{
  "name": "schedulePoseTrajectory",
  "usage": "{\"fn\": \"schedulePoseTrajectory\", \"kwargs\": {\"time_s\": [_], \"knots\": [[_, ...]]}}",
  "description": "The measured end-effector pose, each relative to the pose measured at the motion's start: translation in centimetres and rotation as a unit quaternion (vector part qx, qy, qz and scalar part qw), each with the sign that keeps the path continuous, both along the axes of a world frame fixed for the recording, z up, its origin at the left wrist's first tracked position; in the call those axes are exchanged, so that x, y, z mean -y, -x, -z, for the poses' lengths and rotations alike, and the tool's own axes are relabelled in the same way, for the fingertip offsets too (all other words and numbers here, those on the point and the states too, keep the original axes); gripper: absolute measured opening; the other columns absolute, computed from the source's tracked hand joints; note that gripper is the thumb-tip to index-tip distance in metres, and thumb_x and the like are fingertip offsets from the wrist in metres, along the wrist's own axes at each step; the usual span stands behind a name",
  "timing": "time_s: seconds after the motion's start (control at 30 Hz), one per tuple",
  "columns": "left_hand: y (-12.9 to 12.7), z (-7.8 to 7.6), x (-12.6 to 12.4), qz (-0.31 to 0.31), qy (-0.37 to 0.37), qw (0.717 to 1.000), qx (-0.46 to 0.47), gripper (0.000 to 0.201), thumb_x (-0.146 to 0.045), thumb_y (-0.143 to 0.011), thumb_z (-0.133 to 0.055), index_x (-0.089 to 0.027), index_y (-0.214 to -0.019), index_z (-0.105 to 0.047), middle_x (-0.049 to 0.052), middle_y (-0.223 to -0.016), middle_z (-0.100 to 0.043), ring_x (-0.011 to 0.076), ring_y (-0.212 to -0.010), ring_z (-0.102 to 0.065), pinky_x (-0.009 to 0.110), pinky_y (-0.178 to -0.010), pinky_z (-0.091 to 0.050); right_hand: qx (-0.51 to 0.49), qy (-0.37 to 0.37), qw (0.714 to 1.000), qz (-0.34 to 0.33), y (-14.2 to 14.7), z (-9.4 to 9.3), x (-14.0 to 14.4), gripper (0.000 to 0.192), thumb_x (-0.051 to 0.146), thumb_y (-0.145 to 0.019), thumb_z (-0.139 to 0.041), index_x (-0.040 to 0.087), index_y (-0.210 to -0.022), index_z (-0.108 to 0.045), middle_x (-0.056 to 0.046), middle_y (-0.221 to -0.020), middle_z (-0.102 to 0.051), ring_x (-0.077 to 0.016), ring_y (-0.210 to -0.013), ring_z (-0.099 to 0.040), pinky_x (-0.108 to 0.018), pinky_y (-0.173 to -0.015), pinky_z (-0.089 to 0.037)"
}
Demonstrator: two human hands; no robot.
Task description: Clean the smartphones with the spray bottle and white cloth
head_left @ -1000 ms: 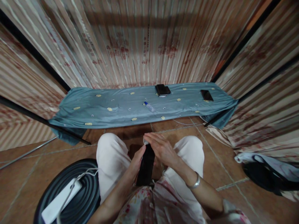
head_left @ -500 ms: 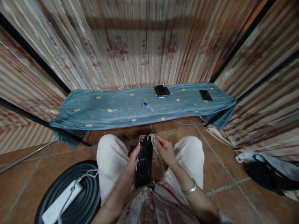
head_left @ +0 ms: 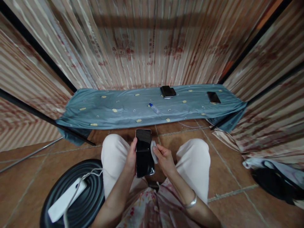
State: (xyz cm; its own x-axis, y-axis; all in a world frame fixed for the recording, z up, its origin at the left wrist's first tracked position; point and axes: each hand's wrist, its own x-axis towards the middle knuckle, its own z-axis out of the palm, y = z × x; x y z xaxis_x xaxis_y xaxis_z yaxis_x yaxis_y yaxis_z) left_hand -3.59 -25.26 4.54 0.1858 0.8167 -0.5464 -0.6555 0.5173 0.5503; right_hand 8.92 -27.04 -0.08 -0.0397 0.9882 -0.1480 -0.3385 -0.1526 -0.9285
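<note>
Black glossy phone [head_left: 143,152] gripped in left hand [head_left: 131,157]; right hand [head_left: 163,158] pinches cloth [head_left: 154,151].

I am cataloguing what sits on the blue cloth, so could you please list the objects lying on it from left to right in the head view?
Small clear bottle with a blue cap → stack of black phones → single black phone.

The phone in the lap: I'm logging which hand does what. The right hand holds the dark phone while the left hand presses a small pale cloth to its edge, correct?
Not quite: the hands are swapped. In the head view the left hand holds the dark phone, and the right hand presses the small pale cloth to its right edge.
</note>
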Motion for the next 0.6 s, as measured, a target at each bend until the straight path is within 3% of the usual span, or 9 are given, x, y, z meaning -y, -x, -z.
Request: {"fn": "schedulePoseTrajectory", "kwargs": {"time_s": [0.13, 0.33, 0.43, 0.6], "knots": [[-0.2, -0.5, -0.7, -0.013, -0.046, 0.998, 0.030, 0.049, -0.046, -0.092, -0.043, -0.011, -0.119, -0.065, 0.010, -0.097, -0.076, 0.0247, -0.095, -0.071, 0.034, -0.084, -0.055, 0.010, 0.009, 1.000, -0.010, 0.1, -0.2, 0.6, 0.035, 0.053, -0.078, -0.068, 0.019, -0.088, -0.073, 0.001, -0.074, -0.069, -0.0141, -0.066, -0.059, -0.022, -0.062, -0.045], [0.7, 0.4, -1.8, -0.020, -0.083, 0.995, 0.047, 0.056, -0.049, -0.092, -0.043, -0.012, -0.131, -0.057, 0.012, -0.116, -0.072, 0.0247, -0.112, -0.065, 0.034, -0.094, -0.050, 0.003, 0.034, 0.999, -0.013, 0.7, -0.2, 1.6, 0.039, 0.056, -0.075, -0.070, 0.019, -0.086, -0.073, 0.000, -0.074, -0.070, -0.0149, -0.066, -0.061, -0.023, -0.063, -0.047], [1.0, 0.5, -2.5, -0.030, -0.095, 0.994, 0.048, 0.054, -0.048, -0.092, -0.044, -0.014, -0.132, -0.056, 0.012, -0.116, -0.071, 0.0245, -0.110, -0.065, 0.038, -0.095, -0.050, -0.028, 0.050, 0.998, -0.016, 1.2, 0.1, 2.1, 0.039, 0.056, -0.073, -0.072, 0.020, -0.088, -0.073, -0.001, -0.078, -0.072, -0.0165, -0.071, -0.064, -0.024, -0.063, -0.049], [0.5, 0.3, -3.0, -0.106, -0.103, 0.989, 0.014, 0.046, -0.043, -0.092, -0.047, -0.013, -0.125, -0.059, 0.010, -0.105, -0.074, 0.0207, -0.099, -0.069, 0.038, -0.094, -0.051, -0.116, 0.109, 0.987, 0.011, 2.2, 1.4, 2.6, 0.036, 0.051, -0.071, -0.075, 0.019, -0.089, -0.072, -0.003, -0.081, -0.074, -0.0168, -0.069, -0.067, -0.025, -0.061, -0.053]]}}
